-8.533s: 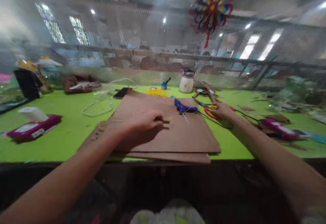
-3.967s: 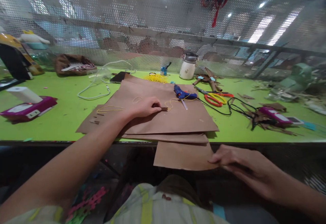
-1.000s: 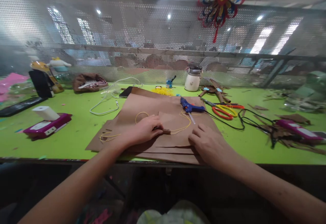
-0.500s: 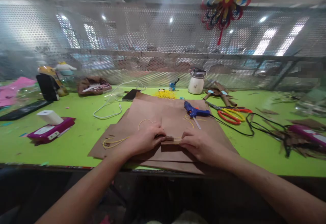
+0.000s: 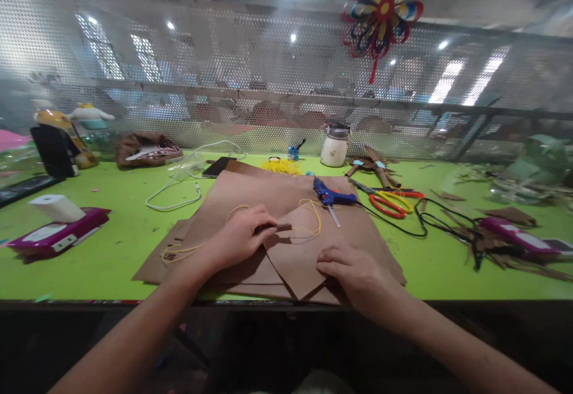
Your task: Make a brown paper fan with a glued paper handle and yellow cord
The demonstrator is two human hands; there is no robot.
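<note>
Brown sheet [image 5: 295, 262] skewed; stick [image 5: 283, 227] held above

Far left, a charger [image 5: 56, 209] sits on a purple strip [image 5: 85, 227]. The left hand [image 5: 242, 236] has thumb and finger pinched together on the stick; the shadow beneath suggests it is raised. Thread [image 5: 319, 221] loops beside the stick's tip, over the sheet, which lies on the stack [image 5: 250, 188]. Change noted: half a second ago the sheet lay about square to the person; it has swung round, one corner now pointing at them. Judgement: its placement is unsettled. A glue gun [image 5: 335, 196] lies behind. The right hand [image 5: 351, 268] rests its fingers on the sheet's right side; whether the thumb clamps it cannot be told. Scissors [image 5: 385, 194] lie beyond, further right.
</note>
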